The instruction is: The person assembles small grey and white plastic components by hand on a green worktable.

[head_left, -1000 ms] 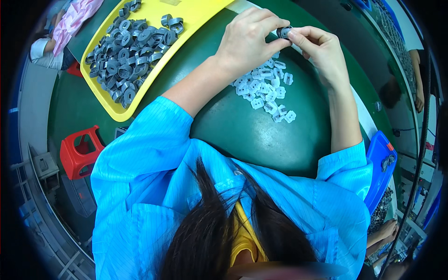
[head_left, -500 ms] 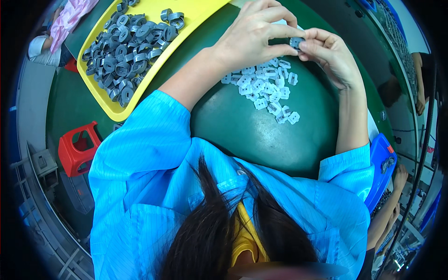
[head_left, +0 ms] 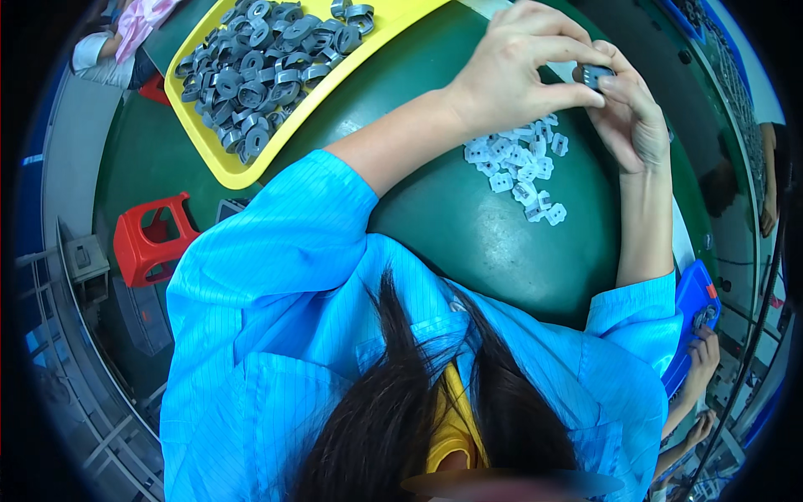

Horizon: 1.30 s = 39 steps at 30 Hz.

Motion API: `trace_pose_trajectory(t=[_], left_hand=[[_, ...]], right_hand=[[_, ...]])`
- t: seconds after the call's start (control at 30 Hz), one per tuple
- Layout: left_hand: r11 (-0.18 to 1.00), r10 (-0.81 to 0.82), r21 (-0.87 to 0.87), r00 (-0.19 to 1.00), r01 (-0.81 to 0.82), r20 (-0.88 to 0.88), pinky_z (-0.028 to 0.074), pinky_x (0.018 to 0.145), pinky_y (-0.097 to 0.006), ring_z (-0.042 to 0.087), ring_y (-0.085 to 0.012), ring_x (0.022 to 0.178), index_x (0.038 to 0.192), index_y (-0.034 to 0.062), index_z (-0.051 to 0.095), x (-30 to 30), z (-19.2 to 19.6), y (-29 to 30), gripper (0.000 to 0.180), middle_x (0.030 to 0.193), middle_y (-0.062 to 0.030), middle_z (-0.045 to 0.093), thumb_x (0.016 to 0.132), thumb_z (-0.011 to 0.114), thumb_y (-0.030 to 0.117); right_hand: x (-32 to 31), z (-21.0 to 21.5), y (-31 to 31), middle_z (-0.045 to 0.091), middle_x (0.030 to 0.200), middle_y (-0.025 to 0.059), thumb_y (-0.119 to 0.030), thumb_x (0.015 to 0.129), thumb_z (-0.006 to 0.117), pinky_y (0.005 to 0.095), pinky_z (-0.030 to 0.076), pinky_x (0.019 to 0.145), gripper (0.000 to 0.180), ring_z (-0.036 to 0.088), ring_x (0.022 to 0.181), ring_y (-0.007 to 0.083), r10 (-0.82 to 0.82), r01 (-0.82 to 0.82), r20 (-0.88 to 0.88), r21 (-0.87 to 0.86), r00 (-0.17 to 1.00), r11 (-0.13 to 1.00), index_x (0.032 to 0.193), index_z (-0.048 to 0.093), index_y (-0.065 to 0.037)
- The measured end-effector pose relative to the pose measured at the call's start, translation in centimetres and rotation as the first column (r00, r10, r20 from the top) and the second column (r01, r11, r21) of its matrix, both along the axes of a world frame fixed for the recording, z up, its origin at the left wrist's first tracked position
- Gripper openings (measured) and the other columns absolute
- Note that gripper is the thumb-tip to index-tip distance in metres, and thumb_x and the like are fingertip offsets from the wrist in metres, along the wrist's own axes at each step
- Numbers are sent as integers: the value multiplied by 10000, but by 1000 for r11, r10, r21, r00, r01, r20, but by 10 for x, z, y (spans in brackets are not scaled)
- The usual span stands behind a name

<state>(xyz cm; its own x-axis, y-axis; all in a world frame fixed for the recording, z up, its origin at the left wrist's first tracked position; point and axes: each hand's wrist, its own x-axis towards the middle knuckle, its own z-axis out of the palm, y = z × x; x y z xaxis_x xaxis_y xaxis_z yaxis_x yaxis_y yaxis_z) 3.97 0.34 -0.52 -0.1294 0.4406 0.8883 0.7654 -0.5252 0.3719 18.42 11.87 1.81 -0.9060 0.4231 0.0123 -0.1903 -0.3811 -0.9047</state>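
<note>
A small dark grey plastic part (head_left: pixel 597 77) with light marks along its edge is held up over the far right of the green table. My left hand (head_left: pixel 529 69) comes from the left, its thumb and a finger closed on one side of the part. From the other side the fingertips of my right hand (head_left: pixel 633 109) grip it too, hiding some of it. Just below my hands lies a loose pile of small whitish clear plastic pieces (head_left: pixel 525 163), several with grey middles. Neither hand touches the pile.
A yellow tray (head_left: pixel 237 178) heaped with grey ring-shaped parts (head_left: pixel 251 79) stands at the far left. Lower left is a red stool (head_left: pixel 155 238). At the right, another person's hand (head_left: pixel 704 356) reaches to a blue tray (head_left: pixel 690 293). A pink cloth (head_left: pixel 140 25) shows at the upper left.
The whole view has shifted, so the tray and pile appear farther right. The held part shows a different side between my fingers. The other person's hand has moved up to the blue tray.
</note>
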Motion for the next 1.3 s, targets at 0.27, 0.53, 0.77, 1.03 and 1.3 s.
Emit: trace_pose_trajectory(t=[0.27,0.53,0.77,1.03,1.3], left_hand=[[907,108,-369,959,-203,-263,481,822,-390,625,-272,888,1082,70,658,-32,8,-12,325,929,-76,656,778,695,181],[465,100,-748,868,-474,-487,504,884,-366,632,-264,980,1064,51,678,-146,52,-83,294,1037,-117,668,777,615,38],[453,145,-762,881,-464,-451,497,887,-308,644,-209,960,1061,34,666,-160,27,-70,258,1071,-109,667,829,710,140],[791,334,-594,917,-146,218,484,551,-247,572,-138,567,997,-5,641,-86,46,-33,169,701,-65,612,927,594,141],[733,162,-584,744,350,649,502,627,-251,578,-144,783,1194,8,450,-19,8,-1,435,968,-83,564,800,634,24]], right_hand=[[0,-18,30,641,878,9,-110,817,695,210,457,692,262,579,762,78,-428,289,274,429,861,856,1058,623,-35],[16,-30,70,690,981,39,-220,775,719,294,476,829,363,610,901,144,-814,363,-82,917,574,163,1108,666,-82],[2,-3,11,686,858,26,-134,824,670,255,482,740,173,612,793,102,-340,-7,194,877,920,481,965,699,-38],[-9,3,-31,659,794,106,-184,806,706,336,500,685,198,620,717,221,-412,-214,342,921,845,325,905,699,-12],[7,5,8,662,781,10,-150,810,732,187,420,593,150,555,680,51,-265,113,250,494,931,862,899,707,-32]])
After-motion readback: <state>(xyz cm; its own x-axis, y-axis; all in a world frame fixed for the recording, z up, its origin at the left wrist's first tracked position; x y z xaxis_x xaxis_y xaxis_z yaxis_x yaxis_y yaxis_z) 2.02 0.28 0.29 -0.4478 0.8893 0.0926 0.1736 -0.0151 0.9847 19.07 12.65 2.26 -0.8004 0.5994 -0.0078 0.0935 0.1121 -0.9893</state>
